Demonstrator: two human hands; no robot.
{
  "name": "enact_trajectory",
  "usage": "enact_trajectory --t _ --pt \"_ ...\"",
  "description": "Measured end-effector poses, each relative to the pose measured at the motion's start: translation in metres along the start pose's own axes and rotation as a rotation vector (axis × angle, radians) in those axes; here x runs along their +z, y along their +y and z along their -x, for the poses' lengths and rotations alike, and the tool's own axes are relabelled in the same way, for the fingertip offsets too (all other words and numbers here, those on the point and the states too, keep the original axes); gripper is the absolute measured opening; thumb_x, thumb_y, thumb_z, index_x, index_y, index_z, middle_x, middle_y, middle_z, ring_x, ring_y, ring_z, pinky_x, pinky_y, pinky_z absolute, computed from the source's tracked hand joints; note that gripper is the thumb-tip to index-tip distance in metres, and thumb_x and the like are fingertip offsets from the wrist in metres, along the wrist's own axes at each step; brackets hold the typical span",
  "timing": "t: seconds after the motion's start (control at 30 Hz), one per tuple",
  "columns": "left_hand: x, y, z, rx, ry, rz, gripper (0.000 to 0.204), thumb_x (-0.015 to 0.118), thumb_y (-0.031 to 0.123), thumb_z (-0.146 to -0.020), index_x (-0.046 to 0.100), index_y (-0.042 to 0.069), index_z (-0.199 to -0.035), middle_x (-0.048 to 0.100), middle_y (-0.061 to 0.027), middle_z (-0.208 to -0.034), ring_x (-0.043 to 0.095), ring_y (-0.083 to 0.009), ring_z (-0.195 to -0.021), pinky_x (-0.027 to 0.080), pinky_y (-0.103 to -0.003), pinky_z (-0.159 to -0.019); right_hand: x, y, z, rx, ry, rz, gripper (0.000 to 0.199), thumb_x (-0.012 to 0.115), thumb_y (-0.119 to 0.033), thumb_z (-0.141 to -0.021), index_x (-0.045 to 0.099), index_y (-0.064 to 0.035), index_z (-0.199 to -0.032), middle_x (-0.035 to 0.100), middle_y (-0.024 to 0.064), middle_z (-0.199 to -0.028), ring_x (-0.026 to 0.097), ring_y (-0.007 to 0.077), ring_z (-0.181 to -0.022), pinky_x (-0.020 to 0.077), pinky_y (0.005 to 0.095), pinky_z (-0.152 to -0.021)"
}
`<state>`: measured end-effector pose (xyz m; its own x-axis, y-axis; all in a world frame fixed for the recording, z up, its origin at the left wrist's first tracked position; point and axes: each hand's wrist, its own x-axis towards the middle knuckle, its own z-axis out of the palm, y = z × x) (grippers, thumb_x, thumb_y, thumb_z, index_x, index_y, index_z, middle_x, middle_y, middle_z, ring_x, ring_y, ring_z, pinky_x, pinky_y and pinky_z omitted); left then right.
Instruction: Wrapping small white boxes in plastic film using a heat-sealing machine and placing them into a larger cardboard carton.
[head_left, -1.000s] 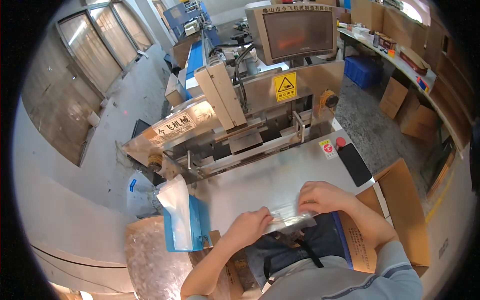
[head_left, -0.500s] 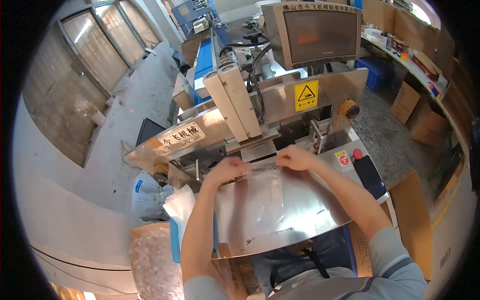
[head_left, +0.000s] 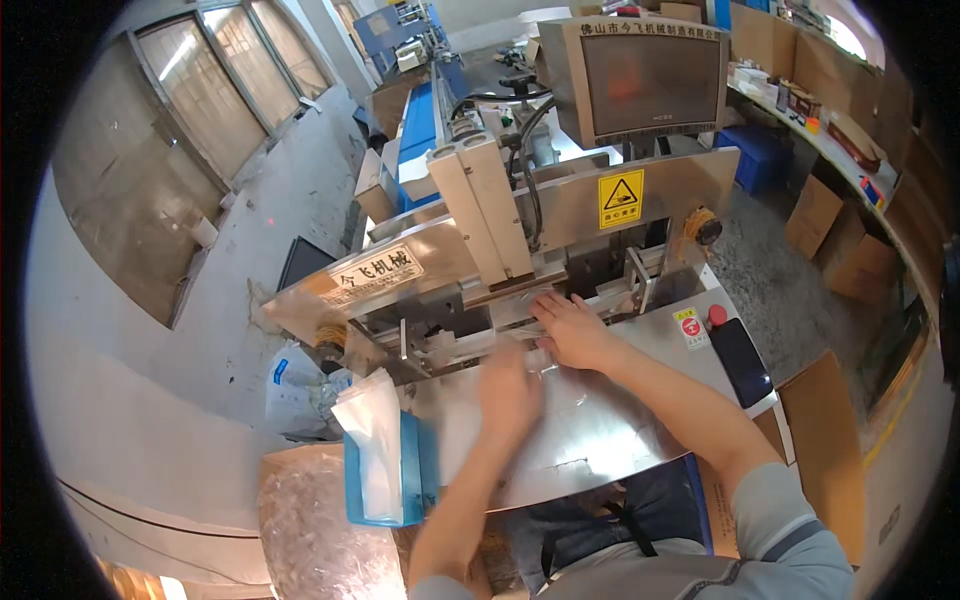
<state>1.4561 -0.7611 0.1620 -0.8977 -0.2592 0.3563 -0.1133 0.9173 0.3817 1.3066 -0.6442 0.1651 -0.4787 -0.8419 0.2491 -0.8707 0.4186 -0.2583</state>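
Note:
My right hand (head_left: 575, 332) lies at the machine's front slot, its fingers stretched out over a clear plastic piece. Only a little of that clear plastic (head_left: 547, 368) shows between my hands; the rest is hidden or see-through. Blurred by motion, my left hand (head_left: 510, 378) is over the shiny metal table (head_left: 620, 420), just left of the plastic, and its fingers cannot be made out. Behind the right fingertips sits the metal press block (head_left: 515, 305) under a pale upright housing (head_left: 480, 205).
A blue bin (head_left: 415, 460) with white plastic sheets (head_left: 370, 430) stands left of the table. Beyond it is a box of clear plastic (head_left: 320, 520). At the right lie a black phone (head_left: 742, 362) and a red button (head_left: 717, 315). A screen (head_left: 655, 85) rises behind the machine.
My left hand has come back from the slot and to the right, uncovering the blue bin. My right hand has flattened from a pinch and shifted slightly. The plastic no longer stretches down the table.

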Motion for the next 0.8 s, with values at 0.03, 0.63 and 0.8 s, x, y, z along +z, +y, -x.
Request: enact_trajectory --t 0.03,0.63,0.8 --pt "0.002 0.019 0.033 0.023 -0.076 -0.029 0.059 0.073 0.03 -0.081 0.056 -0.003 -0.126 0.057 -0.0266 -0.128 0.053 -0.0445 -0.119 0.042 -0.053 -0.1 -0.001 -0.001 0.004 0.02 -0.009 -0.016 0.06 0.067 -0.028 -0.088 0.047 -0.0013 -0.138 0.044 0.0164 -0.149 0.036 0.0328 -0.142 0.0321 0.0533 -0.114" --pt "0.022 0.056 0.131 -0.008 0.095 -0.12 0.056 0.063 0.043 -0.092 0.059 0.0 -0.127 0.053 -0.024 -0.138 0.045 -0.0411 -0.133 0.03 -0.061 -0.11 0.002 -0.015 0.0 -0.02 0.128 -0.013 0.056 0.067 -0.029 -0.089 0.05 0.003 -0.132 0.051 0.023 -0.141 0.046 0.0381 -0.133 0.0353 0.0526 -0.11" --pt "0.024 0.053 0.133 -0.017 0.067 -0.08 0.054 0.065 0.04 -0.091 0.058 -0.001 -0.127 0.056 -0.0223 -0.133 0.046 -0.0399 -0.131 0.03 -0.061 -0.11 -0.007 -0.013 -0.01 -0.014 0.166 -0.002 0.05 0.065 -0.03 -0.09 0.053 0.0043 -0.124 0.058 0.0231 -0.13 0.051 0.038 -0.126 0.0366 0.0525 -0.108"
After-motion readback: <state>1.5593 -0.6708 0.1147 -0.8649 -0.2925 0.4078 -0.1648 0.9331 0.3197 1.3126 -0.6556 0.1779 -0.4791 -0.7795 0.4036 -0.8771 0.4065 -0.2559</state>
